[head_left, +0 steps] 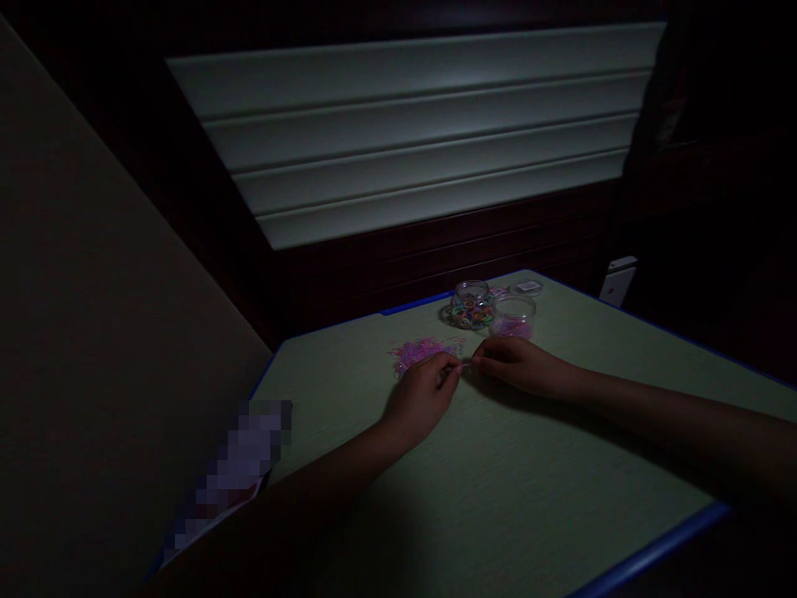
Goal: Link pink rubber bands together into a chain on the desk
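Observation:
Over the pale green tabletop, my left hand [424,390] and my right hand [526,365] meet almost fingertip to fingertip. Both are closed in a pinch, and a thin, light elastic band [466,365] shows in the small gap between them. Just behind my left hand lies a loose pile of small pink and purple elastic bands [418,352], partly covered by that hand. A clear jar [513,311] with pink bands in its bottom stands right behind my right hand, which hides its lower edge.
Another clear jar [471,307] holds multicoloured bands. A clear lid [526,287] with a white label lies near the table's [349,399] far corner. Blue edging [660,548] borders the table. A pixelated item [242,457] is at the left edge. Dark slatted furniture [436,124] rises behind.

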`<control>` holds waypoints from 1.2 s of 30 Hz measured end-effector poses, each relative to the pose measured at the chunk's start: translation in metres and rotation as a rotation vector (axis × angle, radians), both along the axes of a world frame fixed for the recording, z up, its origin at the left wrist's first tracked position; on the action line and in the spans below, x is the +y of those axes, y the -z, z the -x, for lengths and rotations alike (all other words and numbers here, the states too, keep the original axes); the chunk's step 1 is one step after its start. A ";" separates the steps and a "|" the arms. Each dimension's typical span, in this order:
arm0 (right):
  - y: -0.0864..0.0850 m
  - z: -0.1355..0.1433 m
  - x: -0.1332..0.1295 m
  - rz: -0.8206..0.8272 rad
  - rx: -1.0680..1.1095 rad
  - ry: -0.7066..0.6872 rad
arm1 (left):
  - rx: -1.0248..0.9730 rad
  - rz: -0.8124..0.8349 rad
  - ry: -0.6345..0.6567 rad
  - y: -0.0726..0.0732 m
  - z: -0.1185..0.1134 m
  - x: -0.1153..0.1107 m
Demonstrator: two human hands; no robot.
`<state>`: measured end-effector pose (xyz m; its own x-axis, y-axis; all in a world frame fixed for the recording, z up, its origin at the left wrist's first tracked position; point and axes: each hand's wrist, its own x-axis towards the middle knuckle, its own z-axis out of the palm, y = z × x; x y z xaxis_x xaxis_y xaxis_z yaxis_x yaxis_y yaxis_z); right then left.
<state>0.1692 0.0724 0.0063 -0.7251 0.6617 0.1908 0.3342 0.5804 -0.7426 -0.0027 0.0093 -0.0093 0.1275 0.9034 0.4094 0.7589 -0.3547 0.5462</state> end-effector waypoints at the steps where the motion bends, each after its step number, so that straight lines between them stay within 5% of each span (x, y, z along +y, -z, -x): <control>1: 0.000 0.000 0.000 -0.002 -0.001 -0.001 | -0.001 0.000 0.001 0.000 0.000 0.000; 36: 0.002 0.001 0.002 -0.082 -0.027 0.027 | 0.004 0.017 -0.026 0.001 -0.001 0.000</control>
